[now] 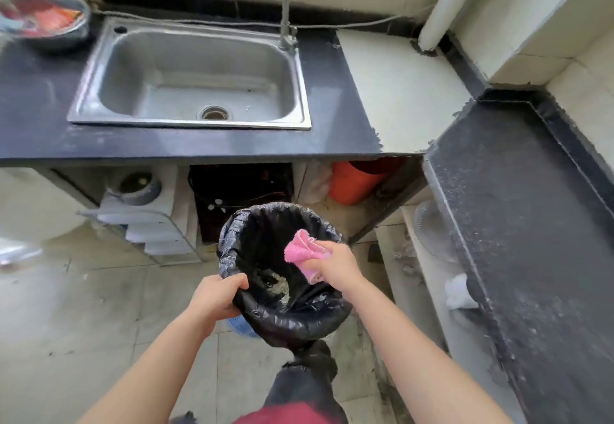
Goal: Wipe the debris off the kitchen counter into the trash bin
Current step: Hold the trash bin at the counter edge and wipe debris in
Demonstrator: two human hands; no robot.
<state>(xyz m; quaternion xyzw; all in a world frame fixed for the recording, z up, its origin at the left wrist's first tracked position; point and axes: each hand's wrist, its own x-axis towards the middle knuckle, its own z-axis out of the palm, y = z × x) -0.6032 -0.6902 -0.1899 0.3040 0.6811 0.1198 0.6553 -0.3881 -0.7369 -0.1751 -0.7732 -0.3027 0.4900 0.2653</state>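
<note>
Holding one trash bin with my left hand, I curl the fingers over its near rim, on the black bag. My right hand grips one pink cloth above the bin's mouth, which faces up to me. The cloth's long side runs from far left to near right. One grey heap of debris lies inside. A speckled counter is at my right.

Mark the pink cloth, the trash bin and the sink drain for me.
pink cloth [300, 250]: head view, on its bunched fold over the bin's mouth.
trash bin [292, 322]: head view, on its near rim.
sink drain [215, 113]: head view, on the centre of the drain hole.
</note>
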